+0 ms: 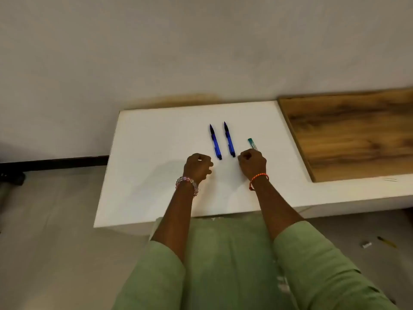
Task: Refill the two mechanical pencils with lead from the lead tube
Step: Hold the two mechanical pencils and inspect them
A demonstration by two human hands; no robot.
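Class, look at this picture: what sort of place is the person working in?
Probably an indoor room at a low white table against a plain wall, with a wood-grain panel inset and a tiled floor.

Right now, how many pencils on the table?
2. Left pencil and right pencil lie side by side on the table, tips away, between the hands. None seem hidden.

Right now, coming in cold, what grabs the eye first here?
Two blue mechanical pencils, the left pencil and the right pencil, lie side by side mid-way across the white table, tips pointing away. Just right of them lies the teal lead tube. The left hand and right hand rest curled below, holding nothing.
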